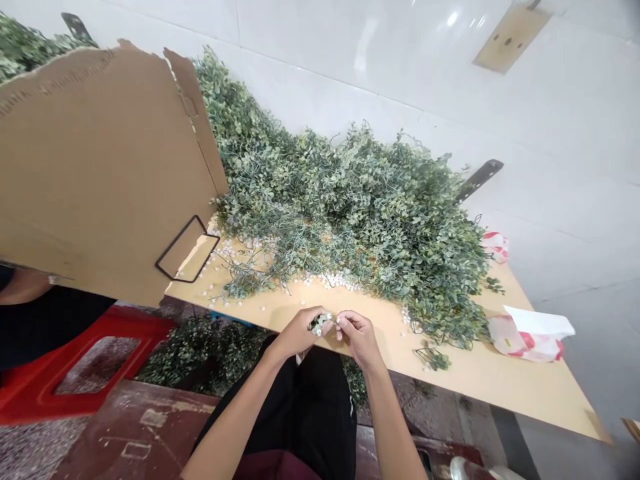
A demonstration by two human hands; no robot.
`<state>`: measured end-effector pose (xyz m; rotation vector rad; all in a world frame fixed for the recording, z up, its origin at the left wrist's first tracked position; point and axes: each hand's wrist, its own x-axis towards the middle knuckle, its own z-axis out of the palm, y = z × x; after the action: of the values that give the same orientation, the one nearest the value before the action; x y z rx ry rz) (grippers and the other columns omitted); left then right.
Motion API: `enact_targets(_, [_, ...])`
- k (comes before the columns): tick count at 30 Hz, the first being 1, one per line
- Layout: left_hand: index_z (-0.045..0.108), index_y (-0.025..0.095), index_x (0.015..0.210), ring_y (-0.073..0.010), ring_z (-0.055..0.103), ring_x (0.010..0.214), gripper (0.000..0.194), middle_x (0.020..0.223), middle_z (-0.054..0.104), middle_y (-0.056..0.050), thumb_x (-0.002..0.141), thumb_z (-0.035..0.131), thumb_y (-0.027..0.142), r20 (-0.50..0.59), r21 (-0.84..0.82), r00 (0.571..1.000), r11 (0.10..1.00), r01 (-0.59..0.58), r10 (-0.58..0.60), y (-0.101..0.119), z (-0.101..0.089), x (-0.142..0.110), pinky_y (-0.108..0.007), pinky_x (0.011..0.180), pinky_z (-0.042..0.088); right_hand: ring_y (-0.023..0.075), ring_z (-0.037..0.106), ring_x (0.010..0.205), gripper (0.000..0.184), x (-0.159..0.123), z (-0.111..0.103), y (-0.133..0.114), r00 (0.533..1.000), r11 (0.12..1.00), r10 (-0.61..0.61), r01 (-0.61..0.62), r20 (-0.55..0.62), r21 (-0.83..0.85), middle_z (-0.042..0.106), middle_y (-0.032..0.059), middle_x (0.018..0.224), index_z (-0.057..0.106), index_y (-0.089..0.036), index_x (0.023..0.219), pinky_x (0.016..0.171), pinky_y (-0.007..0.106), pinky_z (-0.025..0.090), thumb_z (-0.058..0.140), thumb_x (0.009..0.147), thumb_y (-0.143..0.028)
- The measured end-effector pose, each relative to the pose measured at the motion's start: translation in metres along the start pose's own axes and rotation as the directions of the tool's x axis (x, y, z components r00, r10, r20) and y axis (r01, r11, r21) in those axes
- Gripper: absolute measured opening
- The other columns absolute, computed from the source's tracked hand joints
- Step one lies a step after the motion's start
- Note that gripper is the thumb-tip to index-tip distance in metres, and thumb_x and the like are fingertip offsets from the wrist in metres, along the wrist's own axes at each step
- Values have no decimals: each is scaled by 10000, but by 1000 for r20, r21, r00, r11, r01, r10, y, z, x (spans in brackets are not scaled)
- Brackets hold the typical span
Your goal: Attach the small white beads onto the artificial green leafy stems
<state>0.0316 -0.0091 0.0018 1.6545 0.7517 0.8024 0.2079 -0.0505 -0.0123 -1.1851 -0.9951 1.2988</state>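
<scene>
Just over the table's front edge, my left hand (303, 329) is closed around a small artificial leaf sprig (320, 325) with whitish tips poking out of the fist. Close beside it, my right hand (358, 335) pinches with thumb and forefinger at the sprig's side; a tiny pale piece seems to be between the fingertips, too small to name. Behind both hands lies a big heap of green artificial foliage (360, 193). Small white beads (340, 281) are scattered along its front edge. One loose sprig (434, 358) rests to the right of my hands.
A large cardboard sheet (110, 167) stands at the left, with a black wire frame (187, 250) near its corner. On the right end of the wooden table (540, 387) is a red-and-white bag (530, 337). A person's dark sleeve (55, 320) and a red stool (100, 373) are at lower left.
</scene>
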Motion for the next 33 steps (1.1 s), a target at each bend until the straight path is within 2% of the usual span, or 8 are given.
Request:
enact_targets(24, [599,144,785,-134,541,710,220,732,594,3,864,570,347,-10,-18,1000,1000,16,-16,-4,1,1,-223,705,452,117,481,502,250,-1,3,-1,999,992,-34,29,-39,-123,557,-15,623,645,-194,782,533,257,427,690,787,-439])
enact_targets(33, [614,145,799,-143,556,709,204,740,614,-5,867,550,327,-2,19,1000,1000,21,-21,-4,1,2,-224,679,448,122,480,512,249,0,1,-1,1000,993,-6,7,10,-119,564,-13,636,638,-196,780,555,265,425,674,808,-441])
